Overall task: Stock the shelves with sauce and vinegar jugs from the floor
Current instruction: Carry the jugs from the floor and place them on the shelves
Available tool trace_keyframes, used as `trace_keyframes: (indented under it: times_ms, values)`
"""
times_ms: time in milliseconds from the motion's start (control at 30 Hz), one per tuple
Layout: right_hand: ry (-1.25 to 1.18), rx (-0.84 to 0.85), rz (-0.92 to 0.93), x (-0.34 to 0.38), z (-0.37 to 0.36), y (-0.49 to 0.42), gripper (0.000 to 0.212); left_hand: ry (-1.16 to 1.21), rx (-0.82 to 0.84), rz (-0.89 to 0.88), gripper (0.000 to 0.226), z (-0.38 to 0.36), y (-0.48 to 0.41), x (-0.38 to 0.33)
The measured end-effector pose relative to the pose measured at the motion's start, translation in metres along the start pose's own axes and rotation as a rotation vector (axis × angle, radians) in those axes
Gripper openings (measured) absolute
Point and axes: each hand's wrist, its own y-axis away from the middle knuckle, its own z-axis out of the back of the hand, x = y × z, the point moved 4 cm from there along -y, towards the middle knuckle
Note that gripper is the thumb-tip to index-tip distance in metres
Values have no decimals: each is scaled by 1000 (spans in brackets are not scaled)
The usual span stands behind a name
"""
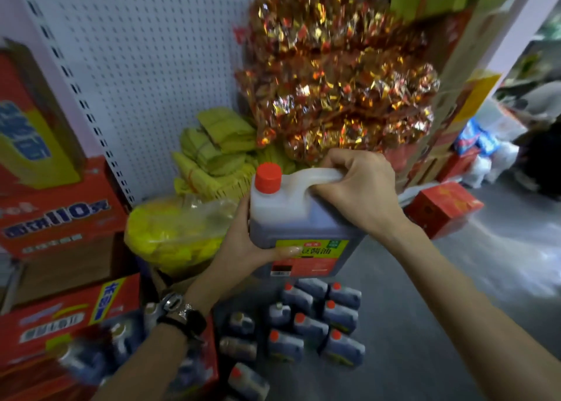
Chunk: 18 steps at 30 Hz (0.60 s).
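Dark sauce jug (299, 224) is mid-carry: right hand (358, 185) grips its handle, left hand (243, 245) cups its side. Next: find shelf room.

The jug (300, 227) is held up in the middle, with the left hand (243, 248) against its left side and the right hand (358, 188) on top at the handle. Directly below it, a cluster of jugs (312, 324) stands on the floor (425, 309). Left of them rise stacked cartons (60, 212), with what may be bottles (91, 349) lying on the lowest. Behind the held jug sit a bag (173, 236) and bundles (215, 154), backed by the pegboard panel (145, 66). A heap of packets (334, 75) stands to their right. A box (443, 206) lies on the floor further right.
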Motion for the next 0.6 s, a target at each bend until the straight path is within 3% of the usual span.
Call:
trace_keyframes:
  times_ms: [267,433,600]
  values:
    - [-8,-71,194,98,25,-46,17,-60,-100,-70,110,67,2,-82]
    - [-60,-22,275,156,19,-59,20,-102,-226,-95,104,113,29,-113]
    - [-164,29,388,206,7,-61,11,-125,-378,-94,106,146,67,-141]
